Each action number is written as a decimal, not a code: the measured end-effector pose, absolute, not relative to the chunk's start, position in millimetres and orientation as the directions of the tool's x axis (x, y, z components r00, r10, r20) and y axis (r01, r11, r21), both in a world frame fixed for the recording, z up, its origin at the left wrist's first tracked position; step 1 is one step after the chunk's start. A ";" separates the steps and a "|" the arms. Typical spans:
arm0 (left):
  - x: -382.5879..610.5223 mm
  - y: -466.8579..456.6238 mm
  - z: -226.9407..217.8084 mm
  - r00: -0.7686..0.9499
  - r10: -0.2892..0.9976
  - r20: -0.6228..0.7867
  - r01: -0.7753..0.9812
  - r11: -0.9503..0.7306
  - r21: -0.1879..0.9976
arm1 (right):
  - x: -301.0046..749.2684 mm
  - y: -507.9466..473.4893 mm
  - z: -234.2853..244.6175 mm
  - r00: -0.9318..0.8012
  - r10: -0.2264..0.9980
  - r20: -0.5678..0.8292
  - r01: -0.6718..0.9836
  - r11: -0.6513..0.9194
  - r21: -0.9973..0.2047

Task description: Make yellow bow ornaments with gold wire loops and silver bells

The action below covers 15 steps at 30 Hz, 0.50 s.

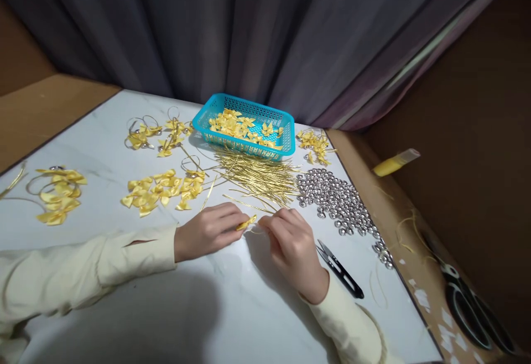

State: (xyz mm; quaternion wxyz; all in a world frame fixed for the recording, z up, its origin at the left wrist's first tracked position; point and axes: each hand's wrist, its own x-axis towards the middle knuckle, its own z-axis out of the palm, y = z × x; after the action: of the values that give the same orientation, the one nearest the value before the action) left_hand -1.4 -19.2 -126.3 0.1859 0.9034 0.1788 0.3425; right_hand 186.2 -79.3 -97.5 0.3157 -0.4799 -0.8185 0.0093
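My left hand [213, 228] is closed in a pinch on a small yellow ribbon bow [248, 223], held just above the white tabletop. Close by on its right, my right hand [290, 239] has its thumb and fingers pressed together. A thin pale strand [256, 231] runs from under the bow to my right fingertips; its far end is hidden. Beyond both hands lies a loose heap of gold twist ties [261, 178]. Black thread snips [340, 270] rest to the right of my right hand.
A turquoise basket [244, 147] of yellow bows stands at the back. More bows [161, 190] lie to the left, some with looped ties [62, 195]. Silver beads [336, 198] spread along the right. Past the board's edge are a yellow-and-clear tube [396, 162] and black-handled scissors [468, 311].
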 end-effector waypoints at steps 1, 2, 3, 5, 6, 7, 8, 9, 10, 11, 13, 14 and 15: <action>-1.6 -19.0 -126.5 0.709 0.446 0.546 0.194 -0.868 0.456 | 185.9 -79.1 -97.0 -0.363 0.779 0.512 0.782 0.553 -0.286; -1.7 -18.9 -126.5 0.717 0.442 0.540 0.193 -0.869 0.455 | 185.6 -79.0 -96.4 -0.386 0.767 0.513 0.785 0.565 -0.253; -1.7 -18.8 -126.4 0.723 0.436 0.536 0.190 -0.871 0.452 | 185.2 -78.9 -95.7 -0.407 0.755 0.515 0.789 0.575 -0.219; -1.5 -18.7 -125.7 0.735 0.424 0.530 0.188 -0.877 0.441 | 184.5 -78.9 -93.9 -0.439 0.730 0.524 0.793 0.589 -0.156; -1.4 -18.7 -125.3 0.740 0.419 0.526 0.190 -0.881 0.434 | 184.2 -79.0 -92.9 -0.450 0.719 0.529 0.795 0.593 -0.130; -1.3 -18.6 -124.9 0.746 0.414 0.522 0.191 -0.884 0.427 | 184.1 -79.1 -91.8 -0.460 0.708 0.536 0.794 0.598 -0.108; -1.3 -18.6 -124.6 0.752 0.409 0.517 0.192 -0.886 0.421 | 184.0 -79.2 -90.7 -0.469 0.698 0.542 0.792 0.604 -0.092; -1.3 -18.5 -124.4 0.758 0.403 0.513 0.191 -0.889 0.417 | 184.2 -79.3 -89.6 -0.476 0.690 0.545 0.789 0.609 -0.082; -1.4 -18.4 -124.3 0.763 0.398 0.509 0.187 -0.890 0.415 | 184.4 -79.4 -88.7 -0.481 0.686 0.546 0.787 0.613 -0.076; -1.5 -18.2 -124.4 0.767 0.393 0.507 0.182 -0.891 0.415 | 184.7 -79.3 -87.9 -0.485 0.682 0.547 0.784 0.616 -0.073; -1.8 -18.0 -124.6 0.775 0.381 0.504 0.169 -0.894 0.415 | 185.5 -79.1 -86.9 -0.492 0.681 0.543 0.779 0.623 -0.074; -1.9 -17.9 -124.7 0.779 0.373 0.504 0.162 -0.896 0.412 | 185.8 -78.8 -86.7 -0.495 0.680 0.540 0.776 0.626 -0.076; -1.9 -17.8 -124.7 0.784 0.365 0.502 0.157 -0.899 0.409 | 186.0 -78.5 -86.7 -0.499 0.680 0.537 0.774 0.629 -0.078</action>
State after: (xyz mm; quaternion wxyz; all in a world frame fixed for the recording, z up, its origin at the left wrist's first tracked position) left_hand -1.9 -17.8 -124.7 0.1753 0.9282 0.1405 0.2967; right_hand 186.0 -78.5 -86.7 0.2693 -0.4221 -0.8613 -0.0869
